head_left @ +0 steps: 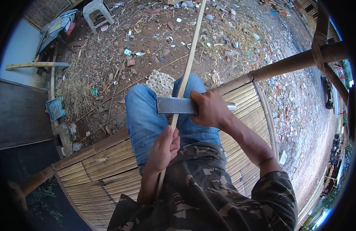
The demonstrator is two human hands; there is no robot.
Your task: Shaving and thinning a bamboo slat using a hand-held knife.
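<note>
A long, pale bamboo strip [191, 54] runs from beside my body out past my knees, over my lap. My left hand [162, 149] is closed around its near part, with the fingers curled and the thumb along it. My right hand [209, 108] grips the handle of a broad, grey cleaver-like blade [172, 105]; the silvery handle end sticks out to the right of the fist. The blade lies across the strip just beyond my left hand, above my thighs in blue jeans [141, 111]. Whether its edge cuts into the strip I cannot tell.
I sit on a bamboo-slat platform [97, 177] with a thick bamboo pole [289, 67] at its right front. A grey egg tray [160, 82] lies on the littered ground past my knees. A plastic stool [98, 14] stands far left, and a blue basket [55, 109] nearer.
</note>
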